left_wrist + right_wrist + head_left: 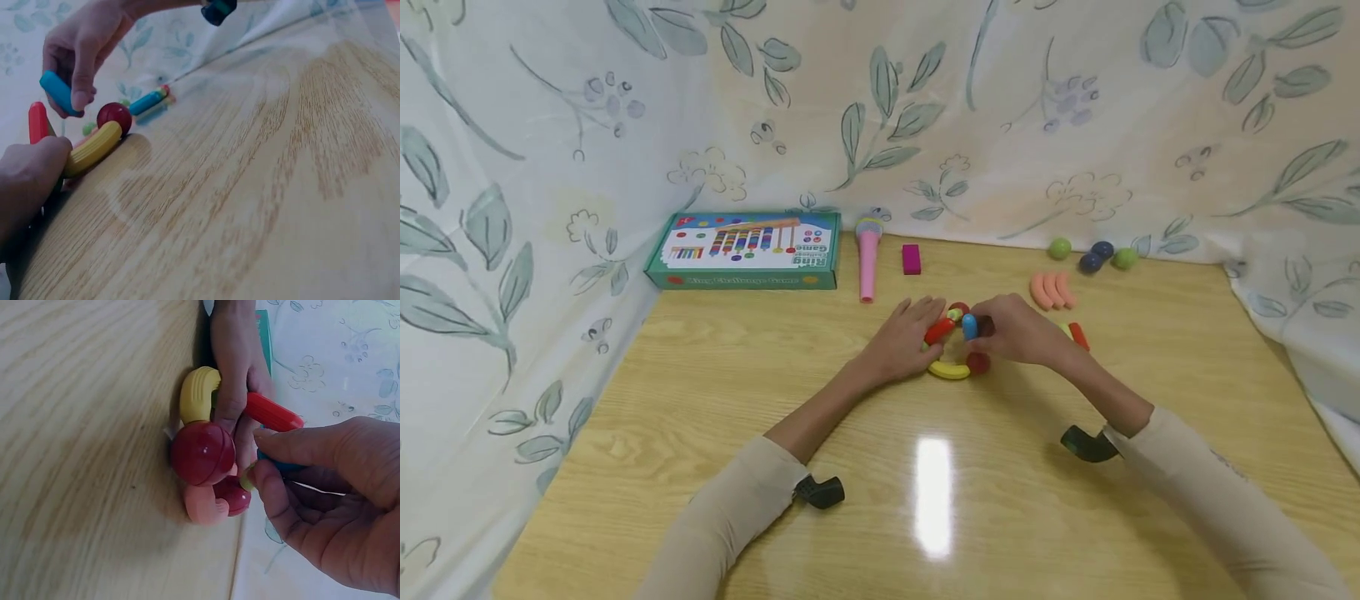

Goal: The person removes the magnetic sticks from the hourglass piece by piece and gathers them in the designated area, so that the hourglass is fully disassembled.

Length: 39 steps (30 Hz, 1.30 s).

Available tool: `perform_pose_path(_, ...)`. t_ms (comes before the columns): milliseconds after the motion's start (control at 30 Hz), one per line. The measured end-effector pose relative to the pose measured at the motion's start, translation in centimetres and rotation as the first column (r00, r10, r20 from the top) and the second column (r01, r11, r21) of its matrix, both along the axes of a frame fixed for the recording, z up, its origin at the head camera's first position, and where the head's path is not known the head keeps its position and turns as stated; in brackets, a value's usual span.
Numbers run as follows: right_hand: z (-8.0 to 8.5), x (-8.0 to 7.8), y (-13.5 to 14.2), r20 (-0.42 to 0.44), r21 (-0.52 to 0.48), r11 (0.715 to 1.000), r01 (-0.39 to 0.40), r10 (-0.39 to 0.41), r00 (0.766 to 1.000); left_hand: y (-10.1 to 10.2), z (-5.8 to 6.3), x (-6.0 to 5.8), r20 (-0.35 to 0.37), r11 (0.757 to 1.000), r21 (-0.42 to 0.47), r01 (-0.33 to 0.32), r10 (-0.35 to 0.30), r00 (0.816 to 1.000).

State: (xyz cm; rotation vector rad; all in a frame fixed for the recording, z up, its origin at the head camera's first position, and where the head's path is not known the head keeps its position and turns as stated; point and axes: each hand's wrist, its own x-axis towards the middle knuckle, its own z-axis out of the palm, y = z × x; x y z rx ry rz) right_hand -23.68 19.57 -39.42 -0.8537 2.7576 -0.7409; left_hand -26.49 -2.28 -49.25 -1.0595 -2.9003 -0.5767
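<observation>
My left hand [902, 342] lies with its fingers stretched over a low ring of toy pieces, its thumb against a yellow curved piece [950, 370]. A red ball [203, 454] sits at one end of that yellow piece. Slanting up between the left thumb and fingers is a red rod [939, 331]. At the far side of the ring is another red ball [958, 308]. My right hand [1018, 329] pinches a blue rod [59, 92] between thumb and fingertips, above the near red ball. Left fingers hide part of the ring.
A green game box [745, 279], a pink toy microphone [868, 258] and a magenta block [912, 259] lie along the back. At the right are salmon curved pieces [1051, 290], green balls [1060, 248], dark blue balls [1091, 262] and a loose red rod [1078, 337].
</observation>
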Motion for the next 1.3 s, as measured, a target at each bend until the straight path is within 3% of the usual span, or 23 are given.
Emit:
perform_pose_path(200, 0.4, 0.1, 1.0, 0.028, -0.056, 0.998, 0.015, -0.014, 1.000, 0.1, -0.1, 0.2, -0.007, 1.000, -0.007, -0.008, 0.008, 1.000)
perform_pose_path(433, 2.0, 0.2, 3.6, 0.006, -0.017, 0.998, 0.053, -0.052, 0.999, 0.1, 0.0, 0.5, 0.005, 1.000, 0.008, -0.011, 0.011, 1.000)
perform_pose_path(567, 3.0, 0.0, 5.8, 0.020, 0.045, 0.993, 0.110, -0.111, 0.994, 0.0, 0.0, 0.4, -0.019, 1.000, 0.009, -0.010, 0.010, 1.000)
perform_pose_path(700, 3.5, 0.1, 8.1, 0.067, 0.124, 0.970, 0.210, -0.220, 0.973, 0.1, 0.0, 0.3, -0.027, 1.000, 0.014, -0.009, 0.009, 1.000)
perform_pose_path(900, 2.7, 0.2, 11.5, 0.087, 0.222, 0.925, 0.308, -0.333, 0.939, 0.2, 0.0, 0.2, -0.018, 1.000, 0.019, -0.001, 0.002, 1.000)
perform_pose_path(1300, 0.6, -0.4, 14.7, 0.161, 0.343, 0.912, 0.223, -0.291, 0.943, 0.1, 0.2, 0.1, -0.009, 1.000, 0.025, -0.004, 0.004, 1.000)
